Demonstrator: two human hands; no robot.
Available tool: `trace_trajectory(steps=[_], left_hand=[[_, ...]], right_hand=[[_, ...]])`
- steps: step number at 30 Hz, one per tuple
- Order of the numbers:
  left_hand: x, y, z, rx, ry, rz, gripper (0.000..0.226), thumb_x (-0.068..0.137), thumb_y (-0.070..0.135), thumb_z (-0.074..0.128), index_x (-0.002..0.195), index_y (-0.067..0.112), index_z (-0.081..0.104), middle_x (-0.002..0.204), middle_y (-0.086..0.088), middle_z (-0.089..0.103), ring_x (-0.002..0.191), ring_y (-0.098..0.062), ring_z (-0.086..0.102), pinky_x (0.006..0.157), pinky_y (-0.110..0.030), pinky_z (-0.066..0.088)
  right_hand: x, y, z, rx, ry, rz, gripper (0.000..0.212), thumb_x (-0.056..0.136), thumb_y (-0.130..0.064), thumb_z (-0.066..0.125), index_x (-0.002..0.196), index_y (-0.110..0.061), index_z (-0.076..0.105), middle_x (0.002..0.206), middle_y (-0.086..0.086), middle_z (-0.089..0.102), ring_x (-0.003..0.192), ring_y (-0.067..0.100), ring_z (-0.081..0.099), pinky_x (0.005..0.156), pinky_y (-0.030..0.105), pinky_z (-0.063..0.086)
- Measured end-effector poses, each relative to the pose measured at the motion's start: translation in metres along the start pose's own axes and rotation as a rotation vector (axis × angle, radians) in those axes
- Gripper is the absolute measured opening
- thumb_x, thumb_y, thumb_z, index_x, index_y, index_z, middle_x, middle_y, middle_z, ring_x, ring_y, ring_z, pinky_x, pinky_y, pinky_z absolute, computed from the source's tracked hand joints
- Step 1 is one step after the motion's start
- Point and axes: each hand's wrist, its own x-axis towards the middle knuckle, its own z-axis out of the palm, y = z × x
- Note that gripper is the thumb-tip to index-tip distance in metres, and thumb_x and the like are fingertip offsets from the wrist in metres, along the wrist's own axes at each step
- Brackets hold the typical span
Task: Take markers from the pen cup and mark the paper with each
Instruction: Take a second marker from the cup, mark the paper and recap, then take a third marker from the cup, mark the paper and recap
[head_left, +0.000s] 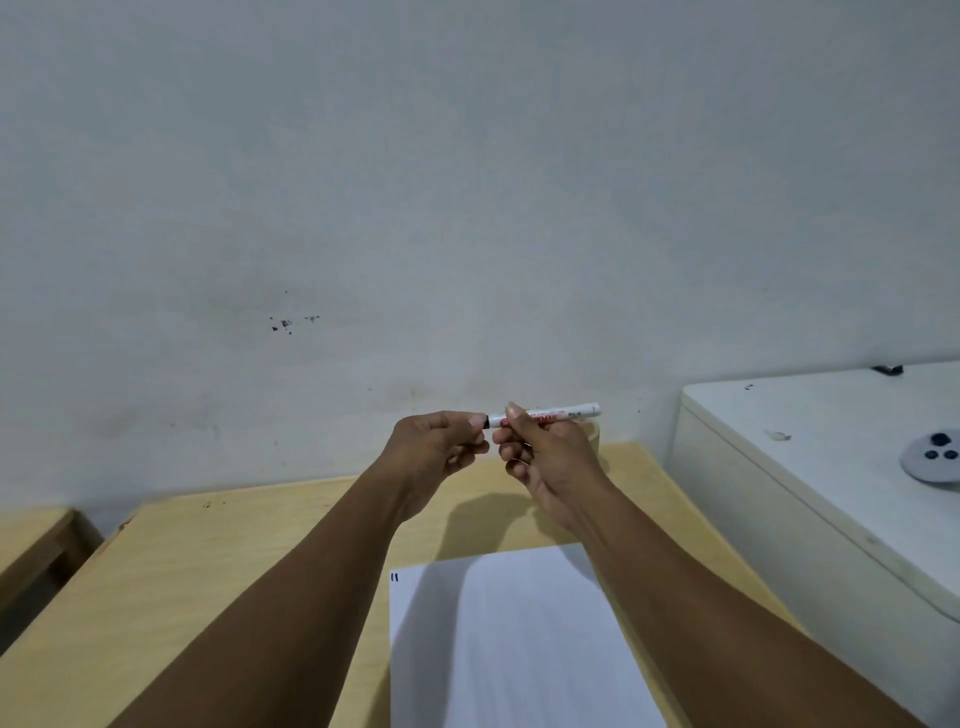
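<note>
Behind our raised hands a pale wall (467, 182) fills most of the view, above the light wooden desk (208, 561). On the desk lies our white paper (519, 649), two short dark strokes at its top left corner. Our right hand (550, 462) is closed around the white marker (566, 414), held level in the air well above the paper. Our left hand (436, 449) pinches the marker's dark left end between thumb and fingertips.
</note>
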Motion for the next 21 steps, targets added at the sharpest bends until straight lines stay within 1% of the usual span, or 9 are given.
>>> trace_trajectory(steps=[2, 4, 6, 8, 12, 16, 18, 19, 21], left_hand=[[0.004, 0.003, 0.0, 0.048, 0.022, 0.037, 0.008, 0.09, 0.01, 0.074, 0.089, 0.003, 0.076, 0.07, -0.005, 0.07, 0.073, -0.02, 0.069, 0.069, -0.026, 0.051], [0.009, 0.008, 0.001, 0.084, 0.071, 0.102, 0.008, 0.09, 0.012, 0.075, 0.087, 0.005, 0.077, 0.067, -0.003, 0.071, 0.074, -0.021, 0.068, 0.068, -0.027, 0.05], [0.018, 0.02, 0.003, 0.158, 0.127, 0.189, 0.007, 0.089, 0.013, 0.076, 0.082, 0.009, 0.077, 0.068, -0.004, 0.072, 0.075, -0.021, 0.068, 0.07, -0.028, 0.051], [0.03, 0.032, 0.006, 0.304, 0.155, 0.276, 0.008, 0.089, 0.014, 0.077, 0.081, 0.012, 0.077, 0.072, -0.007, 0.073, 0.074, -0.019, 0.069, 0.072, -0.028, 0.053], [0.054, 0.041, 0.022, 0.58, 0.15, 0.37, 0.007, 0.087, 0.021, 0.078, 0.086, 0.015, 0.08, 0.078, -0.009, 0.079, 0.079, -0.021, 0.074, 0.077, -0.035, 0.056], [0.073, 0.031, 0.048, 0.819, 0.135, 0.423, 0.014, 0.087, 0.022, 0.077, 0.096, 0.012, 0.081, 0.082, -0.002, 0.078, 0.083, -0.02, 0.074, 0.075, -0.025, 0.056], [0.081, 0.025, 0.06, 0.944, 0.096, 0.445, 0.016, 0.089, 0.021, 0.075, 0.1, 0.011, 0.081, 0.081, 0.003, 0.073, 0.079, -0.015, 0.068, 0.067, -0.014, 0.047], [0.084, 0.021, 0.065, 1.006, 0.068, 0.441, 0.017, 0.089, 0.02, 0.074, 0.102, 0.01, 0.08, 0.082, 0.004, 0.071, 0.079, -0.012, 0.065, 0.065, -0.012, 0.045], [0.09, 0.012, 0.072, 1.116, -0.008, 0.414, 0.02, 0.09, 0.023, 0.073, 0.105, 0.012, 0.079, 0.079, 0.006, 0.068, 0.08, -0.012, 0.064, 0.071, -0.02, 0.052]], right_hand=[[0.006, -0.006, -0.001, -0.123, 0.0, 0.062, 0.028, 0.098, -0.033, 0.068, 0.089, -0.006, 0.067, 0.066, 0.008, 0.066, 0.042, 0.009, 0.053, 0.037, 0.018, 0.033], [0.013, -0.023, -0.007, -0.375, 0.001, 0.113, 0.048, 0.09, -0.056, 0.069, 0.09, -0.008, 0.068, 0.061, 0.008, 0.068, 0.037, 0.01, 0.05, 0.032, 0.017, 0.027], [0.021, -0.048, -0.021, -0.569, 0.047, 0.105, 0.062, 0.085, -0.069, 0.064, 0.086, -0.008, 0.07, 0.058, 0.008, 0.066, 0.035, 0.011, 0.046, 0.031, 0.016, 0.025], [0.027, -0.074, -0.043, -0.636, 0.165, 0.071, 0.062, 0.089, -0.066, 0.062, 0.082, -0.006, 0.071, 0.056, 0.008, 0.065, 0.036, 0.013, 0.045, 0.034, 0.017, 0.029], [0.033, -0.091, -0.084, -0.698, 0.291, 0.017, 0.043, 0.096, -0.044, 0.063, 0.089, -0.002, 0.073, 0.062, 0.009, 0.067, 0.041, 0.014, 0.048, 0.039, 0.022, 0.034], [0.039, -0.079, -0.105, -0.802, 0.262, 0.027, 0.033, 0.097, -0.033, 0.064, 0.093, -0.001, 0.073, 0.064, 0.009, 0.069, 0.041, 0.015, 0.052, 0.04, 0.022, 0.035], [0.044, -0.071, -0.112, -0.832, 0.232, 0.02, 0.03, 0.097, -0.031, 0.064, 0.093, -0.002, 0.074, 0.064, 0.009, 0.07, 0.041, 0.015, 0.053, 0.041, 0.022, 0.035], [0.046, -0.067, -0.115, -0.839, 0.219, 0.017, 0.029, 0.097, -0.03, 0.065, 0.093, -0.003, 0.074, 0.064, 0.008, 0.071, 0.04, 0.014, 0.054, 0.042, 0.022, 0.036], [0.05, -0.06, -0.118, -0.84, 0.196, 0.017, 0.028, 0.097, -0.03, 0.064, 0.094, -0.003, 0.074, 0.065, 0.007, 0.07, 0.04, 0.013, 0.054, 0.042, 0.021, 0.035]])
